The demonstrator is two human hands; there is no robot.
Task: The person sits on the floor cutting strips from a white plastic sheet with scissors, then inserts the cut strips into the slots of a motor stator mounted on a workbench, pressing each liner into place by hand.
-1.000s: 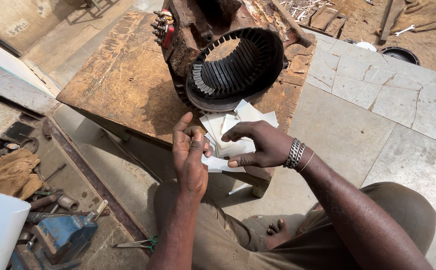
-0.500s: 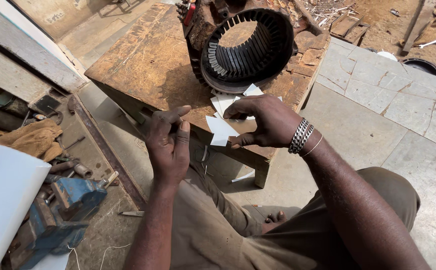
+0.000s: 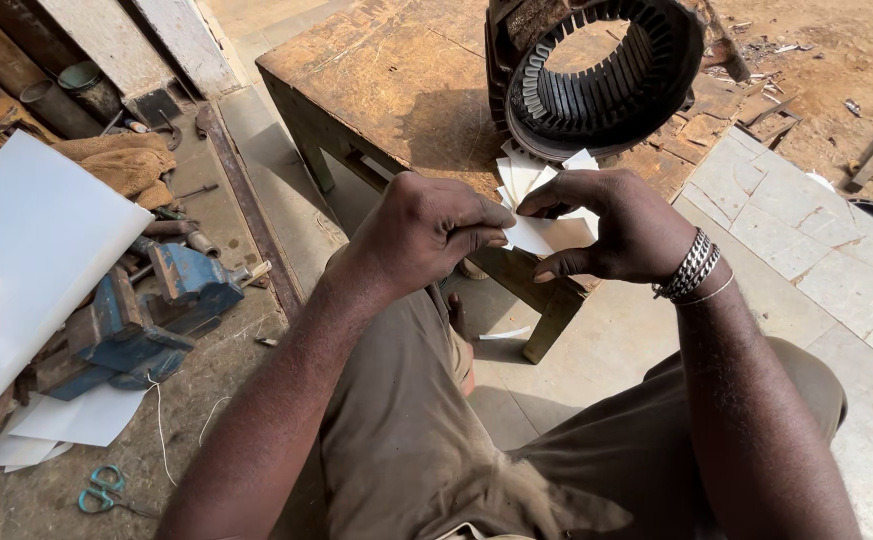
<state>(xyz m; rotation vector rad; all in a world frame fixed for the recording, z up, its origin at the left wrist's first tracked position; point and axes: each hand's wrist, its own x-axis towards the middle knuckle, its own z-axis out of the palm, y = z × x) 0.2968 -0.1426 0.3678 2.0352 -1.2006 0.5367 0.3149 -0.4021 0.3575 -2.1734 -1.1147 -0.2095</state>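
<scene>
My left hand (image 3: pixel 426 232) and my right hand (image 3: pixel 616 228) meet in front of me over my lap, both pinching the same small white paper strip (image 3: pixel 534 236). More white paper strips (image 3: pixel 522 172) lie fanned out on the wooden bench (image 3: pixel 386 80) just beyond my fingers. Behind them stands a round metal motor stator (image 3: pixel 596 75) with slotted inner teeth, its open end facing me. My right wrist carries metal bracelets (image 3: pixel 691 270).
A large white sheet (image 3: pixel 31 250) leans at the left over a blue bench vise (image 3: pixel 146 320). Teal-handled scissors (image 3: pixel 104 488) lie on the ground at the lower left, near paper scraps (image 3: pixel 76 420). Rags and pipes sit at the far left. Paved floor spreads to the right.
My view has swung left and down, showing the vise and scissors. My hands have come closer together, and both now pinch one strip while the other strips lie on the bench.
</scene>
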